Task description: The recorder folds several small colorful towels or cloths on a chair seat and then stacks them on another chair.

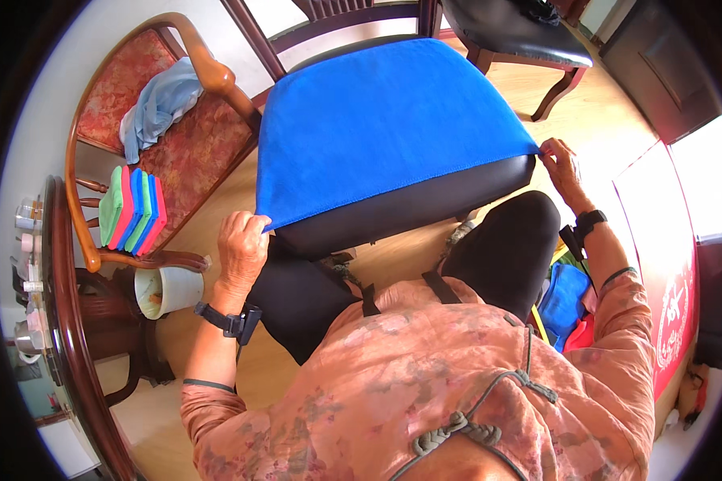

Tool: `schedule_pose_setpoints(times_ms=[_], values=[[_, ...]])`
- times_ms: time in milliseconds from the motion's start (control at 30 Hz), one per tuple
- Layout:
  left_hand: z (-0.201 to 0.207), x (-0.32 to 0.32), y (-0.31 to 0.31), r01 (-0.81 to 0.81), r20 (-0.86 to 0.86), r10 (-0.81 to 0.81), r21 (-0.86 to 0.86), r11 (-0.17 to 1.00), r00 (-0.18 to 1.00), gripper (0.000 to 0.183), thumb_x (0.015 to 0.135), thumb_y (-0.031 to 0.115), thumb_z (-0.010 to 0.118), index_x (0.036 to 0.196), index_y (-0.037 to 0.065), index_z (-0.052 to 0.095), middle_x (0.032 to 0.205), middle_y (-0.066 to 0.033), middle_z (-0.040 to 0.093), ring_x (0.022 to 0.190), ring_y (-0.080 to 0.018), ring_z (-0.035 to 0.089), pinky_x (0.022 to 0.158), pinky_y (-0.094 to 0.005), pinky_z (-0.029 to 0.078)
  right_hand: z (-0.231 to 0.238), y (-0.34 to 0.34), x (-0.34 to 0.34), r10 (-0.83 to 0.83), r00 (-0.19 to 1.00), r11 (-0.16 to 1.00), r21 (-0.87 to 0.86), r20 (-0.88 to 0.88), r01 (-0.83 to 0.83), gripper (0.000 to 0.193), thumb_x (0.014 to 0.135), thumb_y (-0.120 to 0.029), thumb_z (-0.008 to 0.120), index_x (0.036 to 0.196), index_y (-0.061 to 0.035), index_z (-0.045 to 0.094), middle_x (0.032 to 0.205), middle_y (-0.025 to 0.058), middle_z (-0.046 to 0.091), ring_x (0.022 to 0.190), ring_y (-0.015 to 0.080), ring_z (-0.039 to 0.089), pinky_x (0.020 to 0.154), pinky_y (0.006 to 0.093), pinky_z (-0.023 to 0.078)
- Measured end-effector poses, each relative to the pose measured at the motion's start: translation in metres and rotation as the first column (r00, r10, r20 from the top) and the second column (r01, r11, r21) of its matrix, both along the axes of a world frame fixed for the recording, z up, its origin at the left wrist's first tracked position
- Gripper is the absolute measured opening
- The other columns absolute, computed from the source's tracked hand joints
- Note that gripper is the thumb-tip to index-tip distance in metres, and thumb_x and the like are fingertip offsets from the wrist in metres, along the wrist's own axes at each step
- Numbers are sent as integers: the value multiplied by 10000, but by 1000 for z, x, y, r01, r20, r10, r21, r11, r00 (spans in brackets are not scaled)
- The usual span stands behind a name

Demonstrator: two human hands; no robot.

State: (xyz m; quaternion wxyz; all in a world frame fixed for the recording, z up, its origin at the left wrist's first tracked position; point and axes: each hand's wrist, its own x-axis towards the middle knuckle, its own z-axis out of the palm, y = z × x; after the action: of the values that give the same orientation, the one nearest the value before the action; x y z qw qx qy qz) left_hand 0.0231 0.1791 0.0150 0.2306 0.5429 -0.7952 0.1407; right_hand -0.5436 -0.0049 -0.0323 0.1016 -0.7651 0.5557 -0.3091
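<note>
A blue cloth lies spread over the black padded seat of a chair in front of me. Its near edge runs across the seat, leaving a strip of the black front bare. My left hand pinches the near left corner of the cloth, just beyond the seat's left side. At the right, my right hand grips the near right corner between thumb and fingers. Between the two hands the near edge is drawn out almost straight.
On the left, a wooden armchair with a red patterned seat bears folded cloths and a crumpled light-blue cloth. A white bin stands below it. Coloured cloths lie by my right leg. Another black chair stands behind.
</note>
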Motion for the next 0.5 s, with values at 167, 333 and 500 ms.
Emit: schedule_pose_setpoints(times_ms=[167, 333, 500], values=[[15, -2, 6, -52, -110, 87, 288, 956, 990, 296, 648, 4, 714, 926, 29, 617, 820, -96, 567, 833, -280, 577, 774, -391, 465, -19, -14, -27, -140, 978, 990, -53, -154, 133, 115, 826, -16, 556, 927, -33, 607, 900, 142, 644, 938, 331, 612, 822, 422, 486], [46, -9, -28, 81, -534, 201, 458, 885, 821, 434, 798, 287, 748, 1113, 14, 629, 1037, -155, 645, 1015, -254, 616, 897, -357, 470, -6, -48, 16, -145, 983, 955, -243, 110, 168, 295, 863, -178, 627, 1133, -62, 601, 1149, 184, 615, 1080, 358, 566, 931, 436, 458], [20, -73, -71, 67, -340, -12, 151, 986, 940, 434, 842, 246, 699, 1167, -25, 599, 1128, -212, 629, 1107, -375, 581, 946, -430, 447, 54, 9, 198, 337, 941, 923, -195, -5, -332, 444, 865, -290, 658, 1246, -82, 563, 1237, 179, 576, 1190, 350, 515, 1029, 477, 385]])
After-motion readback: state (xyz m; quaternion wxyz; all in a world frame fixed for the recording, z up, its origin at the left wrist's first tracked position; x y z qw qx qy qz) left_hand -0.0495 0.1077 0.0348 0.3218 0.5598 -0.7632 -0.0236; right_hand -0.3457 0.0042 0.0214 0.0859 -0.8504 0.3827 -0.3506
